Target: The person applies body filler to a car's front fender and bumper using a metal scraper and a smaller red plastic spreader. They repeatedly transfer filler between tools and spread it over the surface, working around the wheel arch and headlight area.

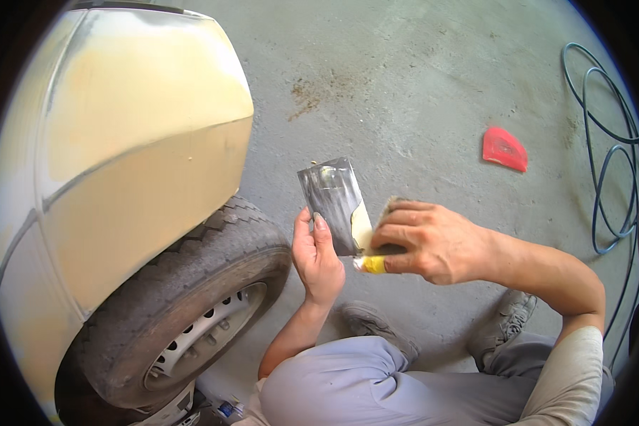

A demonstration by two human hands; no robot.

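My left hand (319,259) grips the lower end of a dark, smeared flat plate (331,199), its thumb lying on the face. A lump of cream-coloured paste (361,228) sits along the plate's right edge. My right hand (433,241) is closed beside that edge, around a dark flat piece (389,250) that looks like a spreader, mostly covered by the fingers. At its thumb end shows a yellow band with a whitish tip (370,265); I cannot tell whether it is a wrapping or a separate thing.
On the left is a vehicle's body panel (149,135), patched with cream and yellowish filler, above a tyre (192,291). A red flat piece (505,149) lies on the concrete floor (419,85). Looped dark hose (595,170) lies at the right. My shoes (380,326) are below my hands.
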